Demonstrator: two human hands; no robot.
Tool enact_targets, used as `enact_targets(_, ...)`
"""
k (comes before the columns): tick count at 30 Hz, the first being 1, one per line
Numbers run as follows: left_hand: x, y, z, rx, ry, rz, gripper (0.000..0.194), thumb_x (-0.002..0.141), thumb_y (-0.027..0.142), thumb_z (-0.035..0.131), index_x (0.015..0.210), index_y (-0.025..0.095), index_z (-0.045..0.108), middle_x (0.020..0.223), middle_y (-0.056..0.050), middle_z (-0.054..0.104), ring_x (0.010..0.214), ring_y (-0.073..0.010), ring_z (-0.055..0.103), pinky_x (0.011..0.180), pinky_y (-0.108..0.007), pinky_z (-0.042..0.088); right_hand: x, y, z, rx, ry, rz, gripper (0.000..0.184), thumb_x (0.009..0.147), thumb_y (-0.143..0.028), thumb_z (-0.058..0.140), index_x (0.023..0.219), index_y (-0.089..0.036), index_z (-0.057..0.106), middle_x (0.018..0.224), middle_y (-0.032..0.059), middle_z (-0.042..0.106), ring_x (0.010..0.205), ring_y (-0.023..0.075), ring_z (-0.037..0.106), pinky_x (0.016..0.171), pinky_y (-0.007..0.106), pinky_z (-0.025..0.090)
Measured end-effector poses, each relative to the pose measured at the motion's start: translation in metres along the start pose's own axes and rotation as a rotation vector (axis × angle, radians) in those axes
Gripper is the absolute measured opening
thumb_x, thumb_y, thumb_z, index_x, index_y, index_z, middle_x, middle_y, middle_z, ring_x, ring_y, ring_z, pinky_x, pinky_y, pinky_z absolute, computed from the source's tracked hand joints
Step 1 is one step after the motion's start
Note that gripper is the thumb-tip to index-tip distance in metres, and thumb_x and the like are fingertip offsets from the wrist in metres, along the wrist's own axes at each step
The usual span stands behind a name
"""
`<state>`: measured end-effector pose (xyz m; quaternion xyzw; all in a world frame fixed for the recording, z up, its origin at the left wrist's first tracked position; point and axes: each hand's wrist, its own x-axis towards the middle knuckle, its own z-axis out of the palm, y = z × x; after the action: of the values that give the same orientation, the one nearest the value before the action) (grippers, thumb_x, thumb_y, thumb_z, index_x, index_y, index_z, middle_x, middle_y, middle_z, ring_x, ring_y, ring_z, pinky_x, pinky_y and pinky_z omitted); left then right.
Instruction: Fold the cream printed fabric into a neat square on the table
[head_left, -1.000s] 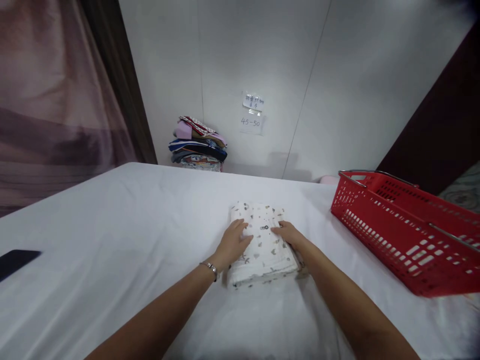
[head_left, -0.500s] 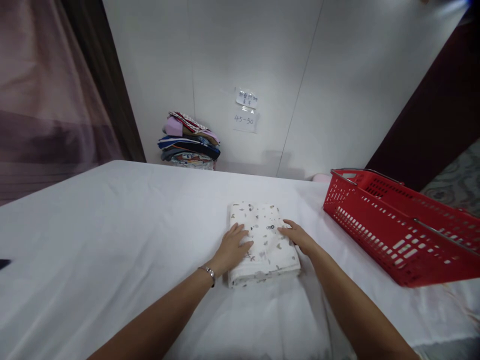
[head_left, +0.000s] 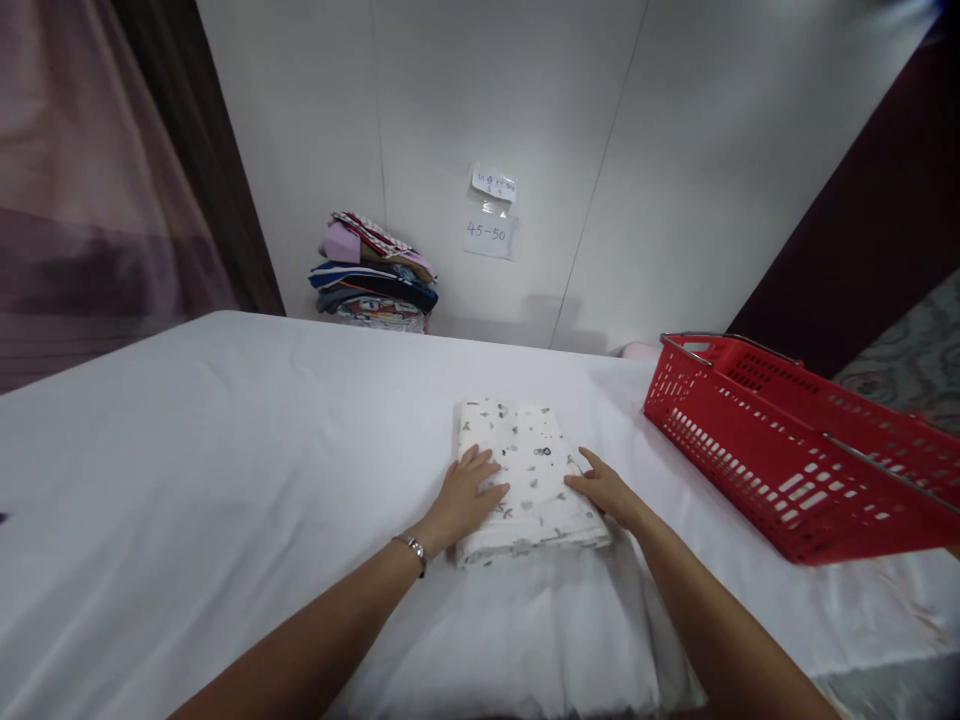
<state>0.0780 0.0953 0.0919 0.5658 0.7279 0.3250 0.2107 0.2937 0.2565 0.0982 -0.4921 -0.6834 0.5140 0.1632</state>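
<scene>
With the folded printed cloth (head_left: pixel 529 455) taken as the clock's centre and twelve pointing away, the right hand (head_left: pixel 606 492) is seen to be shifted slightly nearer along the three o'clock edge than half a second ago. Its fingers are half bent at that edge (whether any fabric is pinched cannot be told). The left hand (head_left: pixel 466 495) is kept at about nine o'clock, palm down, fingers loosely spread on the cloth, with nothing gripped. At far nine o'clock, a dark object (head_left: pixel 2 517) is now almost cut off by the view's border.

The cloth is placed flat on the white-covered table (head_left: pixel 322 430), well short of its far edge. Toward three o'clock, a strip of cover is left between the right hand and the red basket (head_left: pixel 739 455); the widest room is offered from nine to eleven. Beyond the far edge, at eleven, piled fabrics (head_left: pixel 375 285) are seen.
</scene>
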Motion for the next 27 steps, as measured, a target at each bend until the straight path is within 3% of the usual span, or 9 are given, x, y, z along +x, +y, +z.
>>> enact_targets(4, -0.015, 0.001, 0.001, -0.020, -0.005, 0.033, 0.052, 0.084, 0.057, 0.038, 0.123, 0.026, 0.051, 0.144, -0.001, 0.032, 0.138, -0.0210, 0.009, 0.111, -0.042, 0.011, -0.001, 0.008, 0.002, -0.236, 0.062, -0.107, 0.079, 0.070, -0.040, 0.064, 0.139, -0.020, 0.031, 0.071, -0.0004, 0.058, 0.071, 0.0198, 0.059, 0.072, 0.034, 0.045)
enact_targets(7, -0.022, 0.006, 0.004, 0.050, -0.042, 0.058, 0.050, 0.084, 0.057, 0.037, 0.120, 0.027, 0.054, 0.144, 0.000, 0.033, 0.138, -0.0226, 0.009, 0.111, -0.046, 0.006, 0.007, 0.008, 0.004, -0.315, 0.091, -0.132, 0.075, 0.070, -0.039, 0.064, 0.137, -0.021, 0.035, 0.079, 0.0025, 0.061, 0.079, 0.0219, 0.059, 0.076, 0.034, 0.043)
enact_targets(13, -0.018, 0.010, 0.012, 0.201, -0.056, 0.077, 0.044, 0.084, 0.051, 0.040, 0.119, 0.029, 0.053, 0.144, -0.001, 0.033, 0.137, -0.0255, 0.010, 0.109, -0.052, 0.004, 0.045, -0.006, 0.009, -0.194, 0.116, -0.093, 0.082, 0.065, -0.034, 0.068, 0.138, -0.022, 0.033, 0.097, 0.0060, 0.064, 0.090, 0.0248, 0.059, 0.082, 0.036, 0.043)
enact_targets(19, -0.019, 0.012, 0.006, 0.165, -0.055, 0.064, 0.047, 0.084, 0.055, 0.037, 0.119, 0.028, 0.054, 0.143, -0.001, 0.035, 0.137, -0.0248, 0.012, 0.109, -0.051, 0.004, 0.075, -0.025, 0.020, -0.140, 0.205, -0.144, 0.079, 0.062, -0.030, 0.068, 0.134, -0.017, 0.038, 0.119, 0.0115, 0.057, 0.110, 0.0277, 0.052, 0.093, 0.038, 0.039)
enact_targets(23, -0.021, 0.012, 0.000, 0.110, -0.055, 0.069, 0.050, 0.085, 0.058, 0.035, 0.121, 0.028, 0.052, 0.144, -0.002, 0.033, 0.137, -0.0235, 0.013, 0.110, -0.049, 0.005, 0.078, -0.020, 0.021, -0.144, 0.260, -0.183, 0.068, 0.070, -0.030, 0.060, 0.134, -0.019, 0.038, 0.125, 0.0102, 0.053, 0.114, 0.0246, 0.049, 0.096, 0.036, 0.036)
enact_targets(27, -0.022, 0.007, -0.001, 0.096, -0.091, 0.084, 0.049, 0.085, 0.057, 0.034, 0.118, 0.028, 0.054, 0.143, -0.002, 0.035, 0.137, -0.0231, 0.014, 0.110, -0.048, 0.007, 0.079, -0.007, 0.018, -0.176, 0.277, -0.166, 0.066, 0.068, -0.027, 0.061, 0.131, -0.018, 0.041, 0.125, 0.0105, 0.053, 0.117, 0.0260, 0.047, 0.099, 0.039, 0.033)
